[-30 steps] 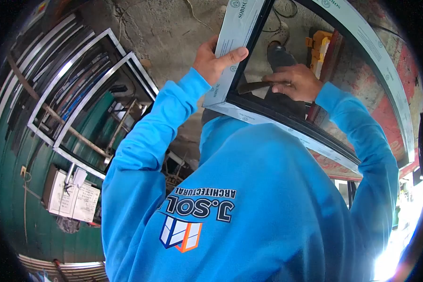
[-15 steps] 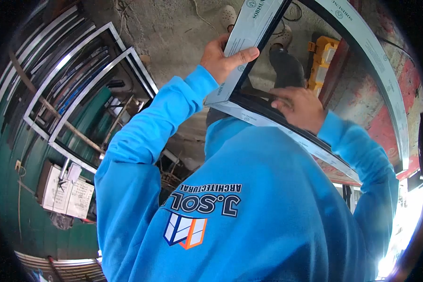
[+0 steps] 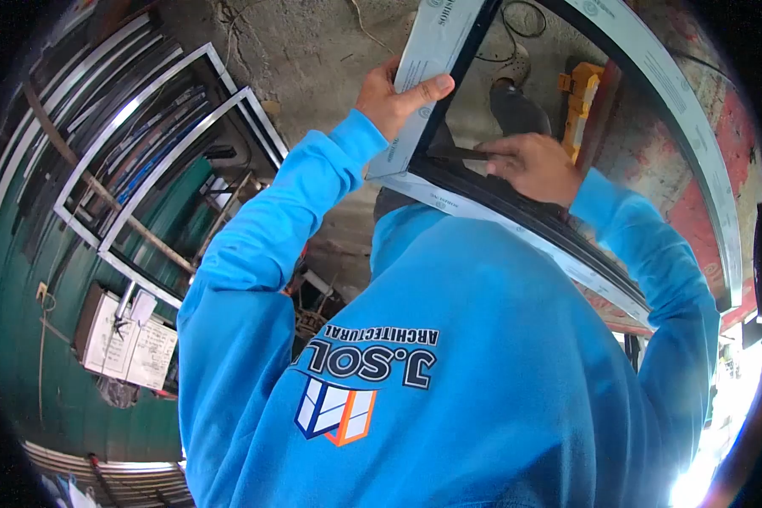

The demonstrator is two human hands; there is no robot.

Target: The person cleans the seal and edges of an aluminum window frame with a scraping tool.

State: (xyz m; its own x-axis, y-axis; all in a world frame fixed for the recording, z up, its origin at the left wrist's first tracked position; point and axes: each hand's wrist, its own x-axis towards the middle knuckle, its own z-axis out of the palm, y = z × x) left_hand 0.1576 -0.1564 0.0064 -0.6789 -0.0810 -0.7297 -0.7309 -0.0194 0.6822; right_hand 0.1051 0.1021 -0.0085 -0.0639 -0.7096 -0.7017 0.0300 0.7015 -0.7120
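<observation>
A window frame (image 3: 652,72) with pale printed protective film and black inner edges slants in front of my body. Its far right side is curved. My left hand (image 3: 398,100) is closed around the straight left side, thumb lying over the film near the lower corner. Inside the opening, my right hand (image 3: 538,169) grips a thin, dark, flat tool (image 3: 457,154) whose exact kind I cannot make out. The tool points left, toward the frame's corner, just above the black inner edge of the near rail (image 3: 516,212). Its tip is hard to see there.
Metal frames (image 3: 148,207) and long profiles lean along the green wall (image 3: 85,423) on the left. Written papers (image 3: 135,343) hang below them. A yellow-orange case (image 3: 580,110) and a loose cord (image 3: 516,34) lie on the floor beyond the frame. My shoe (image 3: 516,66) shows through the opening.
My right hand has moved slightly up, and the thin tool in it now shows more plainly. The left hand keeps its hold on the frame; the view has shifted a little.
</observation>
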